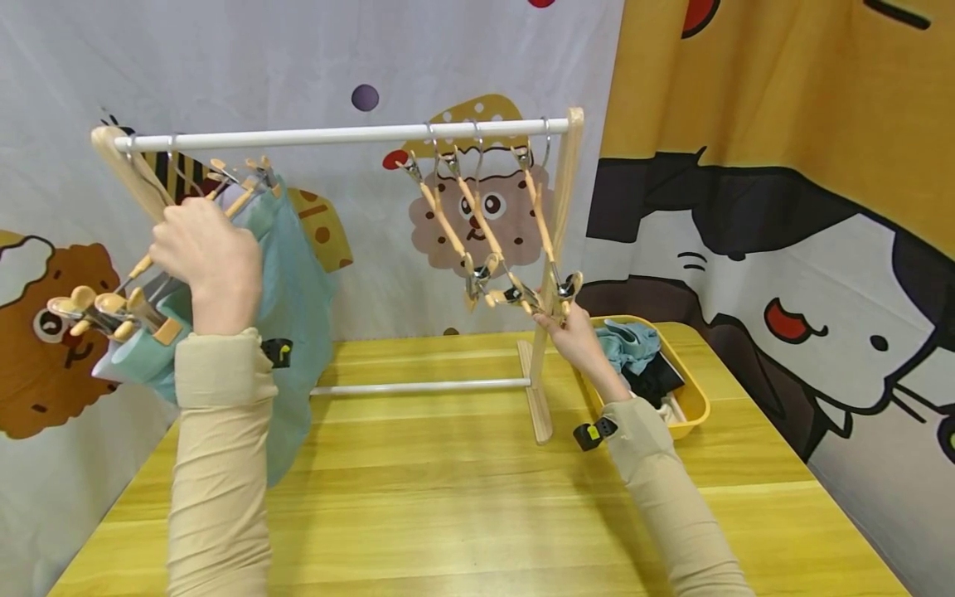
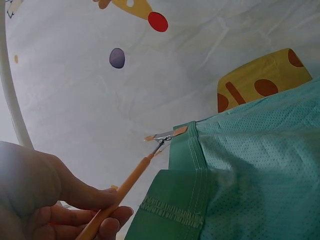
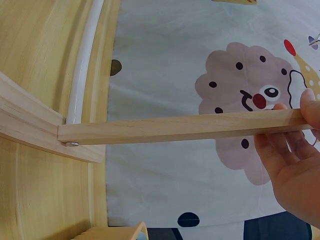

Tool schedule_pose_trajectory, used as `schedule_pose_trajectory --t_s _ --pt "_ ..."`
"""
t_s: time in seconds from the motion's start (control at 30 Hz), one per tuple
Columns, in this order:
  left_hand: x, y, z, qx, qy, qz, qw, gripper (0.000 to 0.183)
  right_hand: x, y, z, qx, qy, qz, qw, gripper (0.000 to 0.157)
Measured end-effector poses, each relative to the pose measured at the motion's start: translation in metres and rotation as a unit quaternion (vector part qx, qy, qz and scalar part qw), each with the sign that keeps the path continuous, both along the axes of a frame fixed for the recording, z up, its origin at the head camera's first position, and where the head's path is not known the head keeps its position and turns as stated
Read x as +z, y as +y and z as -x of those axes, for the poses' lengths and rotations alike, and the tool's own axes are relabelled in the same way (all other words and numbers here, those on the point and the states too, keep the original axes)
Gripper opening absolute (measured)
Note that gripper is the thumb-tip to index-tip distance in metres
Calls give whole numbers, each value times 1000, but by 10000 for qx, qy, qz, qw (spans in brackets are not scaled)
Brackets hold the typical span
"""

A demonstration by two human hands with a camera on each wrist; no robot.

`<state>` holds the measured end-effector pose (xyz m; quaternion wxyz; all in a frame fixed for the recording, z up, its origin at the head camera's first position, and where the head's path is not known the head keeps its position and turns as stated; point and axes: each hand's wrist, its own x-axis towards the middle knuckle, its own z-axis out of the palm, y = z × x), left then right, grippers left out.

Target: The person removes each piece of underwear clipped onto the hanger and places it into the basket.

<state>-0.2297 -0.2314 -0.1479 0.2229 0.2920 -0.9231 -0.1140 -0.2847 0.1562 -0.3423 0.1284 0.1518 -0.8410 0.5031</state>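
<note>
On the left of the head view, my left hand [image 1: 209,249] grips the wooden bar of a clip hanger [image 2: 131,181], thumb and fingers around it in the left wrist view. Light teal shorts [image 1: 294,332] hang from its metal clips, their green waistband [image 2: 172,200] beside the hand. Another hanger hook sits on the white rail [image 1: 336,135] next to this one. My right hand [image 1: 574,340] holds the right wooden upright [image 3: 190,127] of the small clothes rack, thumb on one side and fingers on the other.
Three bare clip hangers [image 1: 477,207] hang at the rail's right end, their lower clips close to my right hand. A yellow basket [image 1: 697,402] with folded teal, black and pale clothes [image 1: 630,344] stands behind the right forearm. A white lower bar [image 1: 425,387] joins the rack's feet.
</note>
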Motion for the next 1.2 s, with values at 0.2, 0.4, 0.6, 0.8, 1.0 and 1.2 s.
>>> schedule_pose_trajectory --t_s 0.2,0.4,0.6,0.8,1.0,1.2 --pt "0 2 -2 -32 354 -27 9994 42 0 -1 0 -53 65 7 10000 36" --pt "2 7 -6 -27 621 7 9981 43 0 0 1 64 -17 112 9999 40" --pt "3 13 -12 -27 910 7 9959 42 1 0 0 99 -183 124 9997 44" --pt "-2 22 -23 -121 1332 120 9909 37 2 0 0 280 -262 247 9990 39" --pt "-14 32 -35 -206 1653 161 9859 39 1 -1 -1 173 -244 253 9992 40" --pt "-25 39 -47 -388 2095 139 9769 34 2 -1 1 429 -160 420 9981 37"
